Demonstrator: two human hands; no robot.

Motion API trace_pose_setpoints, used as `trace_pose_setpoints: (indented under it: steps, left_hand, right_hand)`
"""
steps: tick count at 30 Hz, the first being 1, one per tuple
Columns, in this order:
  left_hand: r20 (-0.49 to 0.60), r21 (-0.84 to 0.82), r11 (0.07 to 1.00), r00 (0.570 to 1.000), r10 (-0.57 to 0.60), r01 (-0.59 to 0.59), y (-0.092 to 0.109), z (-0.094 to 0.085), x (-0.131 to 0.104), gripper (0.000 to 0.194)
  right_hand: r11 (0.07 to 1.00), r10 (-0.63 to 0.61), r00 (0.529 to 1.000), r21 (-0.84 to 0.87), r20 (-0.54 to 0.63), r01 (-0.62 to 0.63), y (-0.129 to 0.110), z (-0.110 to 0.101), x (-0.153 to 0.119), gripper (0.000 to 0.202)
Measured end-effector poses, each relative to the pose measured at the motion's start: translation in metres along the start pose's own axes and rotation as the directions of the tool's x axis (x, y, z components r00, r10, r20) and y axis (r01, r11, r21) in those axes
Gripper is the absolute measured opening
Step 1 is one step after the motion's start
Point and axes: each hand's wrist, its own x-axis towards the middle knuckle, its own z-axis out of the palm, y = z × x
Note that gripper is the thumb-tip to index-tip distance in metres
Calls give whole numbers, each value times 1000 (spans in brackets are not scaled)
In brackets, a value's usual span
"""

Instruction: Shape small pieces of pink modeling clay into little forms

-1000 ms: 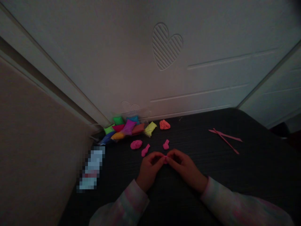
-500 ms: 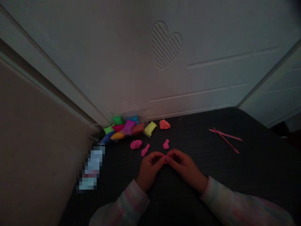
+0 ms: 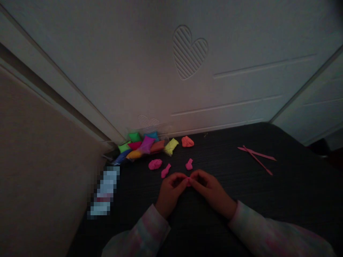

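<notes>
Between my fingertips is a small pink clay piece [image 3: 188,182], mostly covered by the fingers. My left hand [image 3: 172,191] pinches it from the left, and my right hand [image 3: 210,191] pinches it from the right. Just beyond the hands lie a pink clay piece with a narrow end [image 3: 189,164] and a similar one [image 3: 165,171] further left. A larger pink lump [image 3: 155,164] rests to the left of these. An orange lump [image 3: 187,141] sits near the back edge of the dark table [image 3: 214,150].
At the back left, a clear bag holds several coloured packets [image 3: 147,144], with a yellow packet [image 3: 171,146] at its right end. Two crossed pink sticks [image 3: 257,154] lie on the right. A blurred pale item [image 3: 105,189] is at the left edge. A white panel [image 3: 241,85] stands behind.
</notes>
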Motion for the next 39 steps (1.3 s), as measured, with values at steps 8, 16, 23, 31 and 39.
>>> trace_pose_setpoints:
  steps: [8, 16, 23, 31, 39]
  left_hand:
    - [-1, -12, 1000, 1000, -4, 4, -2, 1, 0, 11]
    - [3, -17, 1000, 1000, -9, 9, 1, 1, -1, 12]
    - [-7, -19, 999, 1000, -28, 27, 2, 0, 1, 10]
    - [-4, -11, 999, 1000, -31, 31, 1, 0, -1, 14]
    - [35, 35, 998, 998, -53, 52, 2, -1, -1, 16]
  right_hand:
    - [1000, -11, 1000, -9, 5, 11, 3, -1, 0, 13]
    - [1000, -8, 1000, -8, 3, 8, 1, -1, 0, 14]
    - [1000, 8, 1000, 3, -16, -8, 4, 0, 0, 16]
    - [1000, 8, 1000, 10, -27, -7, -1, 0, 0, 19]
    - [999, 21, 999, 32, -31, -20, 0, 0, -1, 20]
